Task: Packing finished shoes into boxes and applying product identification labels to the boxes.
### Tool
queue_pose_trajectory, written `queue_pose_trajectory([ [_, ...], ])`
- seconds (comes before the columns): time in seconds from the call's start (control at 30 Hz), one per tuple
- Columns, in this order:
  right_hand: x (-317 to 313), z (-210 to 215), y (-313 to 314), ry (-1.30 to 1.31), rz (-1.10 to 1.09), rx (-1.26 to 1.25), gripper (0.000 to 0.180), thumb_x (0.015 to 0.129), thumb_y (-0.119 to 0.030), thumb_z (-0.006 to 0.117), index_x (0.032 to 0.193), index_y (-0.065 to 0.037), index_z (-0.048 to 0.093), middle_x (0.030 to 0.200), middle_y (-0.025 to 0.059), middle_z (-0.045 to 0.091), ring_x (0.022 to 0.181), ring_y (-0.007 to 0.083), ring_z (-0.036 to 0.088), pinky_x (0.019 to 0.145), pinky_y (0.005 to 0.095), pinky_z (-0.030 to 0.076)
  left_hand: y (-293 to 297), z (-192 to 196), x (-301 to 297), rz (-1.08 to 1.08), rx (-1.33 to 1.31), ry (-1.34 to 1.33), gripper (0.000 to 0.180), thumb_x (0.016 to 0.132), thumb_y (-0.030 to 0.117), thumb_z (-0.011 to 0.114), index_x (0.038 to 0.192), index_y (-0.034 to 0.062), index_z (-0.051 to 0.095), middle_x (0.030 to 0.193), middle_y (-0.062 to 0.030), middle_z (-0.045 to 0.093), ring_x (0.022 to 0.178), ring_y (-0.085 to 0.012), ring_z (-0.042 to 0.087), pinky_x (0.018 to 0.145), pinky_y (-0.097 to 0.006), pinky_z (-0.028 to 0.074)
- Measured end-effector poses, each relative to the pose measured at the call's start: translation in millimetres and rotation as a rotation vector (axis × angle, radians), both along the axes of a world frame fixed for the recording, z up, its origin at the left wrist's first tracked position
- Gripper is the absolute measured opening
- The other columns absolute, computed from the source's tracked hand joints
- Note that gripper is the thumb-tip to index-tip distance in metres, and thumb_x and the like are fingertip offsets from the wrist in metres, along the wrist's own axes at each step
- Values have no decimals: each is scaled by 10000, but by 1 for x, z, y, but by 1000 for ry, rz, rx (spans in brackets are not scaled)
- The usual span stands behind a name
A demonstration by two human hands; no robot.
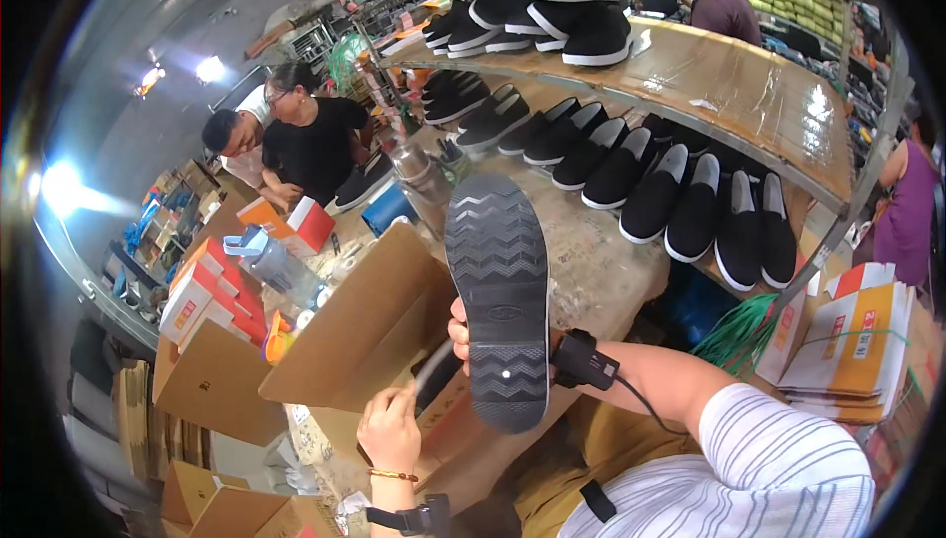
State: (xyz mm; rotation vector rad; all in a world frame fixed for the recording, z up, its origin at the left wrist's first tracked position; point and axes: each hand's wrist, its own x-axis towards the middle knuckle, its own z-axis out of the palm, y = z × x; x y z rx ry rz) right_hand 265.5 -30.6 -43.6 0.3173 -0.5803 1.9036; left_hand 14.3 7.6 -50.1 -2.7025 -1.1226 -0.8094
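A shoe with a black zigzag-treaded sole [500, 302] is held up, its sole turned toward me. My right hand [458, 331] grips it from behind; only some fingertips show at its left edge, and the rest is hidden. Just left of the shoe's heel, my left hand [390, 428] has its fingers pinched together. A blurred grey strip runs up from those fingertips, and I cannot make out what it is. Below and behind both hands stands an open cardboard box [365, 316] with dark contents partly visible.
Black slip-on shoes [655, 188] line the table under a metal shelf [729, 70]. A clear plastic jug [281, 267], a steel flask [422, 178] and shoe boxes [202, 287] stand at the left. Two people work across the table; flattened cartons [838, 341] lie at right.
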Motion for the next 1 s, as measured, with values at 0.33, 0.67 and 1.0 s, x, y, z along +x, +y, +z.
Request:
queue_pose_trajectory([
  [0.33, -24, 32, 7, -329, -259, 77, 292, 888, -218, 540, 1060, 18, 532, 976, 181, 588, 870, 312, 601, 813, 403, 504, 15, 25, -115, 226, 122, -698, 105, 801, 15, 597, 905, 20, 611, 1141, -122, 514, 1043, -237, 508, 895, -342, 401],
  [0.67, 1, 27, 46, -1566, -1506, 664, 138, 758, -139, 682, 886, -87, 687, 890, 49, 667, 868, 163, 619, 781, 320, 478, 50, -19, -64, 113, -521, -839, 704, 692, 33, 671, 1289, 59, 298, 1323, -186, 319, 1259, -318, 302, 1063, -421, 247],
  [1.0, 17, -37, 68, -1927, -1103, 105, 407, 855, -202, 543, 1203, 7, 514, 1124, 269, 564, 1019, 365, 568, 862, 391, 453, 40, -58, -74, 38, -47, -722, 760, 667, 33, 715, 1273, 67, 258, 1362, -220, 227, 1299, -371, 272, 1067, -485, 254],
])
